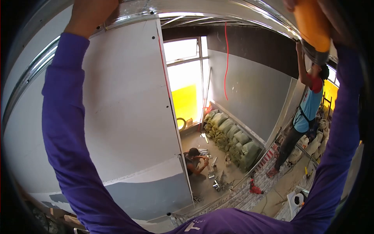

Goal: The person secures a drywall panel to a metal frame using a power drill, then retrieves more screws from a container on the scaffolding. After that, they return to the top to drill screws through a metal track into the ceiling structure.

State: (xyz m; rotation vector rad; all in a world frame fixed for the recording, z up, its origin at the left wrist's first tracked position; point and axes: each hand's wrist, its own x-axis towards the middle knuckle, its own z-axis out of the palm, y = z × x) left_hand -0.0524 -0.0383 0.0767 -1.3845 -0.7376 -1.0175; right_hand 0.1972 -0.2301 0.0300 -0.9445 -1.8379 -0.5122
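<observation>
Both my arms, in purple sleeves, reach up overhead. My left hand [92, 16] is raised at the top left against the shiny metal ceiling channel [134, 8]; its fingers run out of the frame. At the top right, my right hand [336, 23] is wrapped around an orange power tool [311, 25] with a dark lower end. The upper part of the tool is cut off. Close below my left hand stands a tall pale wall board [124, 97] with a few dark holes along its edge.
Ahead, a co-worker in a blue shirt [307, 113] stands on a plank platform [233, 201] with arms raised. A red drill [255, 187] lies on it. Below, another person [193, 162] crouches near metal pieces [220, 181]. Stacked sacks [233, 134] line the wall; a red cable [226, 62] hangs down.
</observation>
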